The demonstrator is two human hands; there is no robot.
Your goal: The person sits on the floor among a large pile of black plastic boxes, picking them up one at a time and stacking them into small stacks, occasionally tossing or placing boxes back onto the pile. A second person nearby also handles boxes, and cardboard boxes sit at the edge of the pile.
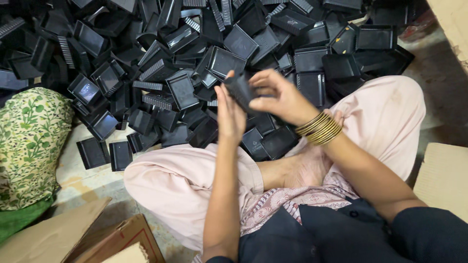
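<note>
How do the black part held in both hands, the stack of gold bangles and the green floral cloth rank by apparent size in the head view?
1. Green floral cloth
2. Black part and gold bangles: look alike, not ranked.

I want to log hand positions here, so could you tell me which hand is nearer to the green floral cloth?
Left. The left hand is on the cloth's side, across black trays from the green floral cloth; the right hand is farther away.

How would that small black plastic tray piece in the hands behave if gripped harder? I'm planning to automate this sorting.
The small black rectangular plastic tray piece probably stays stiff: it keeps its shape between the left hand and right hand. It looks thin-walled and likely light. Glossy surfaces in the black pile suggest it may be slippery.
</note>
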